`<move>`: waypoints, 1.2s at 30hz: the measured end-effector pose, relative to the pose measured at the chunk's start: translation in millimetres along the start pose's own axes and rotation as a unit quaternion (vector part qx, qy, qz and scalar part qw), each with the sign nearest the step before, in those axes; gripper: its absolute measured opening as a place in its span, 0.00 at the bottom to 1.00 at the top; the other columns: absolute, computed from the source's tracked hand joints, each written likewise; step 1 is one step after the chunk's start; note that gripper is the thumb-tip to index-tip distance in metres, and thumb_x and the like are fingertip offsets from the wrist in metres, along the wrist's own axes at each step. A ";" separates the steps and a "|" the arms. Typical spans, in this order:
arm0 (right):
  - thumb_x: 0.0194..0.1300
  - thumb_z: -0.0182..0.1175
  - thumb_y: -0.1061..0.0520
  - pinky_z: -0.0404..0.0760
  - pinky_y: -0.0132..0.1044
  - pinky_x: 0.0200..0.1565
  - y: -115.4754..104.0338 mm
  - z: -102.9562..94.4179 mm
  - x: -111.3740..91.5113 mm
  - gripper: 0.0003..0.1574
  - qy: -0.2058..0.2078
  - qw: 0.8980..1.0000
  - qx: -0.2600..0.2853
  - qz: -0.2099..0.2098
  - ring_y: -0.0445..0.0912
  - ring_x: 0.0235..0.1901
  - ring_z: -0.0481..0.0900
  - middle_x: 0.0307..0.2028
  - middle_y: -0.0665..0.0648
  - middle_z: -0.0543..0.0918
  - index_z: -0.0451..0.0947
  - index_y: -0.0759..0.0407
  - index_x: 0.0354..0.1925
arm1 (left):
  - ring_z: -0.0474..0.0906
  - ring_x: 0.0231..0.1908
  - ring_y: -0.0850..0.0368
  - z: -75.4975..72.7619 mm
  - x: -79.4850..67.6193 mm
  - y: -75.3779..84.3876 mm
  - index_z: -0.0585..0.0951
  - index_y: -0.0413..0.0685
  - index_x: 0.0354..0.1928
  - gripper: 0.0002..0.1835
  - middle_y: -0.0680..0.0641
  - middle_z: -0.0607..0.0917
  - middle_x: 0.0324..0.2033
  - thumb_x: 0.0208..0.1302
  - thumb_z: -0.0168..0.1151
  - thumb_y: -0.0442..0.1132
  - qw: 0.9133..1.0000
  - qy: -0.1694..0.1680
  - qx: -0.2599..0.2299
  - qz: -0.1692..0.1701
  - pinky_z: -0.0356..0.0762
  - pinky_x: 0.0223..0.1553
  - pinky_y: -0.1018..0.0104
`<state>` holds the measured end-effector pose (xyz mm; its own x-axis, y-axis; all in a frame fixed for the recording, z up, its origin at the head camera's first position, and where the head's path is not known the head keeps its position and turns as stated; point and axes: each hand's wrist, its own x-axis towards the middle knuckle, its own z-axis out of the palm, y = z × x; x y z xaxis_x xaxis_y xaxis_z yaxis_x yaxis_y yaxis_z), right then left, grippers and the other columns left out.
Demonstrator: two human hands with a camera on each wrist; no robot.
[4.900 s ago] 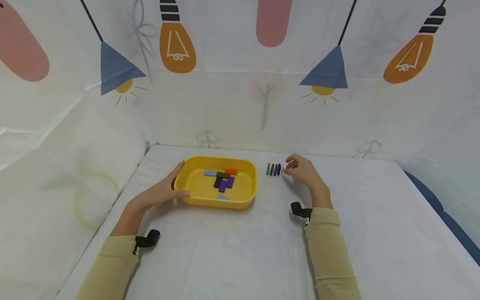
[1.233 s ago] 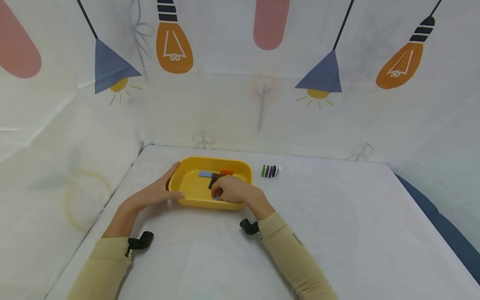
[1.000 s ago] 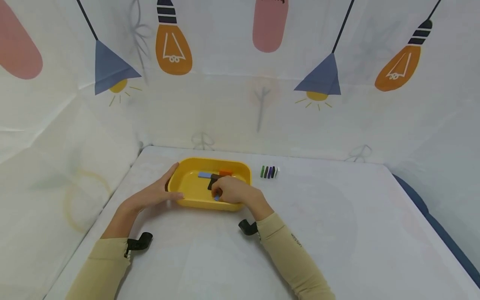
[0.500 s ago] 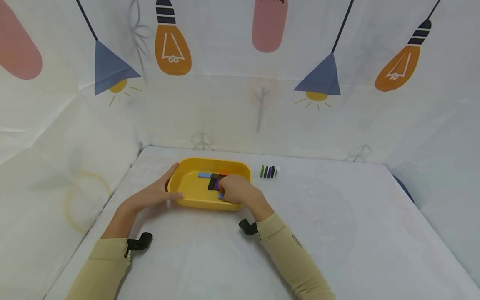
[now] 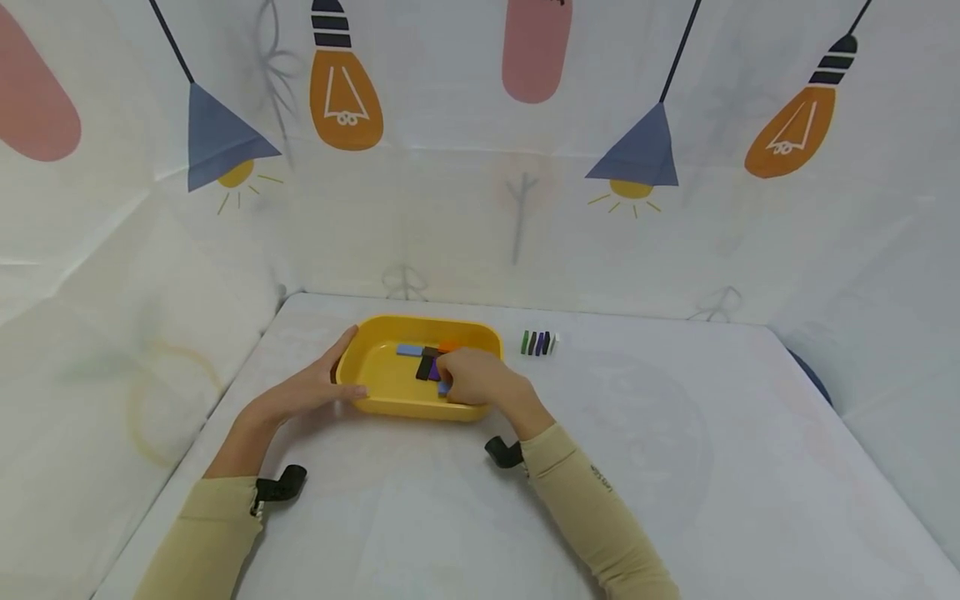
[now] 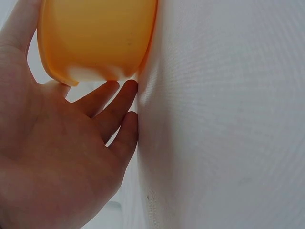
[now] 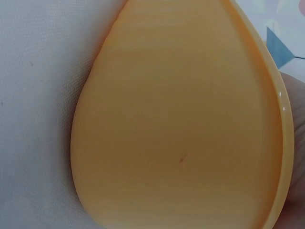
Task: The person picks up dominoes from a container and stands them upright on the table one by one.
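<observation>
In the head view a yellow tray (image 5: 390, 408) stands on the white table, with several small flat blocks inside. My left hand (image 5: 318, 383) holds its left end, thumb over the near rim; in the left wrist view the fingers (image 6: 112, 119) reach along the outer wall. Down in the tray, the curled fingers of my right hand (image 5: 480, 379) pinch a light blue block (image 5: 443, 389), mostly hidden by them. Beside that hand lie a black block (image 5: 424, 368), a purple block (image 5: 434, 372), a brown block (image 5: 431, 352), an orange block (image 5: 449, 346) and another light blue block (image 5: 409, 350).
Right of the tray, a short row of thin blocks stands on the table: green (image 5: 525, 342), dark brown, purple, black and white (image 5: 554, 343). The tray's wall (image 7: 181, 119) fills most of the right wrist view. A printed white curtain (image 5: 465, 225) rises behind the table.
The right hand has left the row of blocks, where a white one now stands at its end, and reached into the tray. There the light blue block has shifted slightly; the left hand stays put.
</observation>
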<state>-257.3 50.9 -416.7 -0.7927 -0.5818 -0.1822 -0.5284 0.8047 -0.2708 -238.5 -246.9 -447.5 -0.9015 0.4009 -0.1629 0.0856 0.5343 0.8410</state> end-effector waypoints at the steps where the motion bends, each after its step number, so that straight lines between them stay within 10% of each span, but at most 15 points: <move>1: 0.61 0.65 0.58 0.71 0.32 0.35 0.4 -0.1 0.0 0.05 0.000 1.000 0.001 -0.002 0.43 0.33 0.73 0.30 0.48 0.77 0.77 0.50 0.34 | 0.31 0.79 0.38 0.1 0.5 -0.7 0.31 0.72 0.78 0.60 0.48 0.34 0.80 0.60 0.68 0.54 1.000 0.000 -0.001 0.000 0.36 0.71 0.25; 36: 0.58 0.62 0.58 0.71 0.35 0.33 30.9 -9.4 -7.6 0.10 0.094 0.990 0.101 -0.030 0.44 0.32 0.73 0.30 0.49 0.76 0.71 0.46 0.36 | 0.31 0.79 0.40 2.1 3.8 -2.3 0.31 0.71 0.78 0.60 0.49 0.34 0.80 0.61 0.68 0.53 1.000 0.004 -0.002 -0.001 0.35 0.71 0.26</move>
<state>-270.5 81.3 -414.8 -0.8137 -0.5811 0.0141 -0.5207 0.7179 -0.4621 -241.2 -245.0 -451.2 -0.9052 0.3937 -0.1600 0.0826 0.5324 0.8424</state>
